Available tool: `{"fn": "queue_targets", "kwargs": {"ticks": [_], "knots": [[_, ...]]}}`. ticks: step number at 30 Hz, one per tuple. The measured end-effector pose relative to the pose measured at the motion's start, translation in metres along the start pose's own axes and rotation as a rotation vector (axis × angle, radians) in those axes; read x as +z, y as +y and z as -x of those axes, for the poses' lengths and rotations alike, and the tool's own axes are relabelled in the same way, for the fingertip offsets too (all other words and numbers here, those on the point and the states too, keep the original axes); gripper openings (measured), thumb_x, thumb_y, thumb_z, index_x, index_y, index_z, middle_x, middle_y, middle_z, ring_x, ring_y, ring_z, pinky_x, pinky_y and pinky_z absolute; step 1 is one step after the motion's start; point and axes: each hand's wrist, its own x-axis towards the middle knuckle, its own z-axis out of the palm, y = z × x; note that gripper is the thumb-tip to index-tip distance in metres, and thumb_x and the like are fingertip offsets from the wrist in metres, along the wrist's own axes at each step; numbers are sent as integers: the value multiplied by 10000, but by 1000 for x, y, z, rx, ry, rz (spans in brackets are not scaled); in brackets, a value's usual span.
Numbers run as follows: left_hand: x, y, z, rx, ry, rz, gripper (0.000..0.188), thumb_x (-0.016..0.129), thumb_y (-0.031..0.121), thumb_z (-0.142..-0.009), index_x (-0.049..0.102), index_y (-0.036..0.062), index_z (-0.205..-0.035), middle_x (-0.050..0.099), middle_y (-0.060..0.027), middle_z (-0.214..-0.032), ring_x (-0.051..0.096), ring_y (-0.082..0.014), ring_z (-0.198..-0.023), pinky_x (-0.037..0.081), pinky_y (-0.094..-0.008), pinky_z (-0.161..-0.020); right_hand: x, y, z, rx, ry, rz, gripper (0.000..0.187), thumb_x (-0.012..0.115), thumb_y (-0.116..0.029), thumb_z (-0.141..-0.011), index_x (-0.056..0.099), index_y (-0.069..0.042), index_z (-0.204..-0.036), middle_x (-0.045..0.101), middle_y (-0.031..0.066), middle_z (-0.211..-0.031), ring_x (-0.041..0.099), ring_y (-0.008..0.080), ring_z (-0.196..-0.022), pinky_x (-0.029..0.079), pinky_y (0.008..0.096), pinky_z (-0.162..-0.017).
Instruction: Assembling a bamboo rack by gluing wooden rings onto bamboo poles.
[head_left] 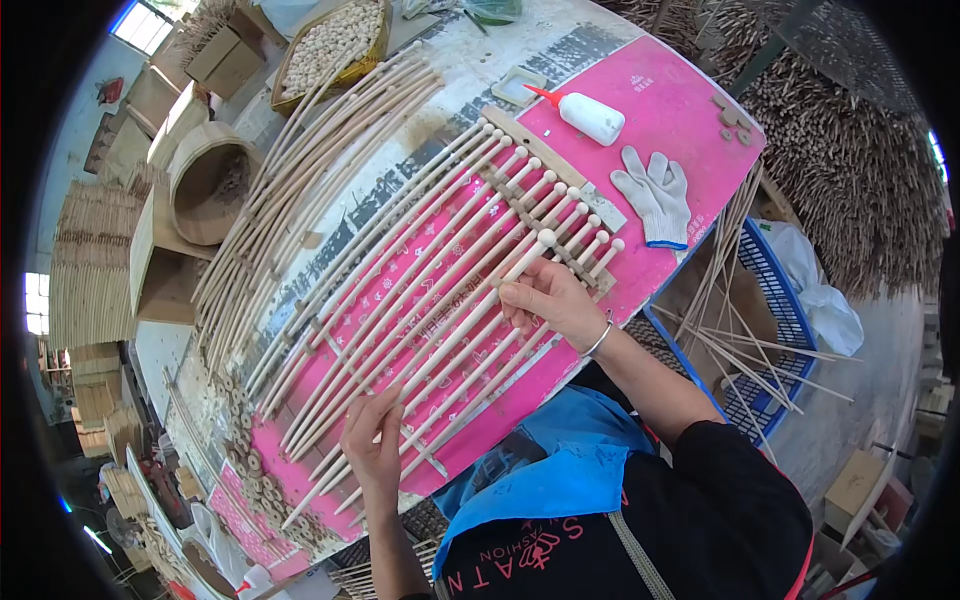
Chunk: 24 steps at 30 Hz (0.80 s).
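Observation:
A pale wooden stick (525, 262) with a round wooden ball (546, 237) on its upper end lies slanted across my hands. My right hand (550, 300) pinches it between thumb and fingers just below the ball. Farther down, at the lower left, my left hand (372, 440) has its fingers closed around the same stick; its far tip is hard to make out. Beneath and beyond it, several similar sticks lie side by side, their ball ends (535, 163) in a slanting row along a wooden rack (520, 138) on the pink tabletop (690, 90).
A white bottle (592, 118) with a red nozzle and a white glove (655, 200) lie beyond the rack. Loose sticks (300, 160) are heaped at left, below a tub of wooden balls (335, 45). Small wooden rings (265, 490) line the lower-left edge. A blue basket (780, 315) stands right.

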Motion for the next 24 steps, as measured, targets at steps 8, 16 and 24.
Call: {"fn": "queue_targets", "kwargs": {"ticks": [8,16,24], "knots": [[-7,-35,-46,122,81,-20,222,682,-40,-959,744,-8,-1170,685,-69,-958,628,-114,-835,475,-249,-689,-9,-21,-27,-48,115,300,340,649,-362,-1067,698,-26,-1080,680,2,-791,646,47,-659,513,203,-578],[26,-49,-142,127,65,26,208,681,19,-1000,737,-21,-1196,691,-89,-962,666,-123,-843,530,-258,-744,21,11,-82,-622,-121,1339,498,702,-310,-966,615,-39,-1375,577,146,-1472,474,329,-1428,333,494,-1223],[58,-62,-177,132,26,-15,192,702,48,-991,748,-3,-1170,641,-53,-875,573,-117,-756,448,-266,-665,28,12,-102,-429,-162,1614,585,708,-357,-956,590,-20,-1420,562,132,-1495,428,309,-1475,224,504,-1295]]}}
